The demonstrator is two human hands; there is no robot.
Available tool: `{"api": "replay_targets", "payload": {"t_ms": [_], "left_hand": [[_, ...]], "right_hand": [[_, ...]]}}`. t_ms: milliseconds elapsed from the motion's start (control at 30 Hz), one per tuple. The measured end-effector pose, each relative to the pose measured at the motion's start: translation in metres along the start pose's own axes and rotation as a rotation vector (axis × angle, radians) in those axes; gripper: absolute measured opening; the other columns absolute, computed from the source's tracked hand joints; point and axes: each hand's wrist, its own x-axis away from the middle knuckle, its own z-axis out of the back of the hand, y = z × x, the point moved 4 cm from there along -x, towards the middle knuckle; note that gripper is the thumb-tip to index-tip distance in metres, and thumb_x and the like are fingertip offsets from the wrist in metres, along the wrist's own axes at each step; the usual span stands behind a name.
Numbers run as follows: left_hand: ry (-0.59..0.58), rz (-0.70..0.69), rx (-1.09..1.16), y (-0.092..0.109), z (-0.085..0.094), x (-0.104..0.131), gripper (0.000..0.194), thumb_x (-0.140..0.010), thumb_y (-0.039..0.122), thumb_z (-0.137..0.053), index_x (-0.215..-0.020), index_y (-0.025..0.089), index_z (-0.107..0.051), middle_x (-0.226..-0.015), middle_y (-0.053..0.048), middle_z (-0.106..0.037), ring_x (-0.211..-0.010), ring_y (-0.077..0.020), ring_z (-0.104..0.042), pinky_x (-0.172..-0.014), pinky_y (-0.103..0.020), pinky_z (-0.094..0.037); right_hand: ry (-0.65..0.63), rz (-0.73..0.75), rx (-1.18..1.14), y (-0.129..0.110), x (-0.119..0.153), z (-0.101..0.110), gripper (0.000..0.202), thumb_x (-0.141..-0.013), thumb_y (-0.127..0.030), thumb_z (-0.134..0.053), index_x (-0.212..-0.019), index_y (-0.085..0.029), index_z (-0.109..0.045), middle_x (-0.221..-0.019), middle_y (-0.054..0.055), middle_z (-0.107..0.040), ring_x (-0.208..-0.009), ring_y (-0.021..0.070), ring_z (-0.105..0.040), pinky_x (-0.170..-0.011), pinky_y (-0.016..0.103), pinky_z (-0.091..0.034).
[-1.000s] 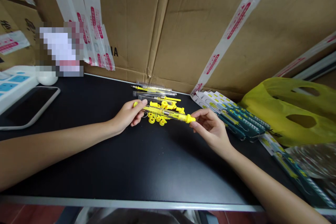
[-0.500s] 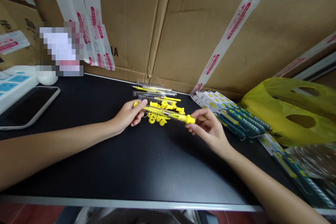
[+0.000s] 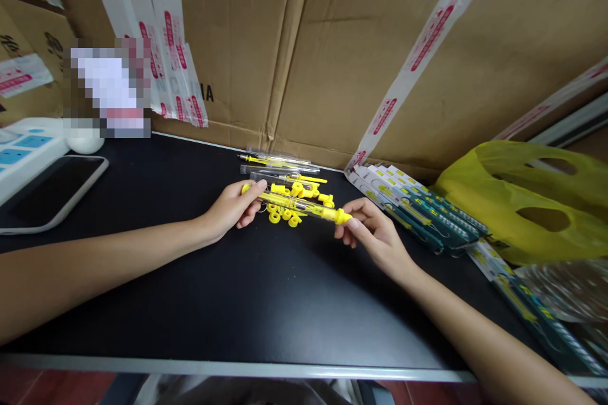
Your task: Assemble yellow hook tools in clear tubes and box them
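Both hands hold a slim clear plastic tube tool (image 3: 304, 204) with yellow parts inside and yellow ends, slanting slightly down to the right above the table. My left hand (image 3: 236, 202) is closed round its left end, thumb on top. At the other end, my right hand (image 3: 373, 231) pinches the yellow tip between thumb and fingers. Just behind and below the tube lie several small yellow plastic caps (image 3: 274, 218). Further back lie several clear tubes (image 3: 285, 169) and thin yellow rods (image 3: 311, 180).
Cardboard boxes (image 3: 380, 44) stand along the back of the black table (image 3: 228, 310). On the right are several printed packages (image 3: 427, 209) and a yellow plastic bag (image 3: 494, 190). A phone (image 3: 52, 193) and a white power strip (image 3: 33, 149) lie at left.
My right thumb and fingers have shifted slightly on the yellow tip, and the thumb now presses nearer its outer end. My left hand and the tube have barely moved.
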Motion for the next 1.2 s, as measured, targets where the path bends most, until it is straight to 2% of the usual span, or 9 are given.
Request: {"api": "replay_targets", "payload": {"t_ms": [200,367,467,600,733,933,1200], "left_hand": [[-0.005,-0.005,-0.003,0.0006,-0.0003,0.0006,0.038,-0.089,0.048,-0.047,-0.067,0.019,-0.038,-0.051,0.007,-0.039,-0.034,-0.0018,-0.034,-0.031,-0.014,-0.024],[-0.008,0.002,-0.019,0.0015,-0.0011,0.0012,0.038,-0.089,0.048,-0.047,-0.066,0.019,-0.038,-0.051,0.007,-0.038,-0.034,-0.002,-0.035,-0.032,-0.014,-0.024],[-0.009,-0.001,-0.026,0.001,-0.0008,0.0011,0.038,-0.088,0.049,-0.047,-0.066,0.019,-0.038,-0.051,0.007,-0.039,-0.035,-0.0022,-0.035,-0.032,-0.014,-0.025],[-0.011,-0.01,-0.016,-0.0004,-0.0003,0.001,0.038,-0.088,0.049,-0.047,-0.067,0.019,-0.039,-0.051,0.007,-0.039,-0.035,-0.0022,-0.035,-0.032,-0.014,-0.025],[-0.017,-0.007,-0.011,-0.0003,-0.0008,0.0011,0.038,-0.088,0.049,-0.047,-0.066,0.019,-0.038,-0.051,0.007,-0.039,-0.035,-0.0022,-0.035,-0.032,-0.014,-0.024],[-0.015,-0.001,-0.015,0.0009,-0.0009,0.0011,0.038,-0.088,0.049,-0.047,-0.067,0.019,-0.038,-0.051,0.007,-0.039,-0.035,-0.0023,-0.035,-0.031,-0.013,-0.024],[-0.018,-0.004,-0.016,0.0003,-0.0011,0.0009,0.039,-0.088,0.049,-0.047,-0.066,0.019,-0.038,-0.051,0.007,-0.039,-0.035,-0.002,-0.035,-0.032,-0.014,-0.025]], "right_hand": [[-0.019,0.001,0.027,-0.0013,0.0012,-0.0022,0.022,-0.088,-0.041,-0.053,-0.088,-0.021,-0.046,-0.07,0.0,-0.062,-0.058,0.0112,-0.052,-0.052,0.023,-0.042],[-0.042,0.017,0.125,0.0021,0.0016,-0.0014,0.031,-0.093,-0.044,-0.043,-0.076,-0.019,-0.052,-0.069,0.002,-0.06,-0.056,0.011,-0.05,-0.051,0.024,-0.039],[-0.053,0.021,0.13,0.0029,0.0014,-0.0006,0.036,-0.094,-0.046,-0.037,-0.076,-0.019,-0.053,-0.069,0.003,-0.06,-0.055,0.0116,-0.05,-0.05,0.024,-0.039],[-0.041,-0.001,0.041,0.0013,0.0008,-0.0008,0.024,-0.09,-0.045,-0.047,-0.088,-0.021,-0.047,-0.071,0.001,-0.061,-0.055,0.0115,-0.05,-0.049,0.023,-0.04],[-0.055,-0.007,0.059,0.0011,0.0014,-0.0027,0.022,-0.089,-0.042,-0.051,-0.084,-0.02,-0.048,-0.07,0.0,-0.061,-0.055,0.0108,-0.049,-0.05,0.022,-0.04],[-0.051,-0.001,0.167,0.0041,0.0022,-0.0009,0.042,-0.094,-0.047,-0.035,-0.072,-0.018,-0.054,-0.068,0.003,-0.059,-0.054,0.0111,-0.049,-0.048,0.023,-0.038],[-0.046,0.003,0.069,0.0001,0.0016,-0.0019,0.024,-0.09,-0.044,-0.049,-0.085,-0.021,-0.048,-0.068,0.0,-0.061,-0.054,0.011,-0.049,-0.048,0.022,-0.04]]}}
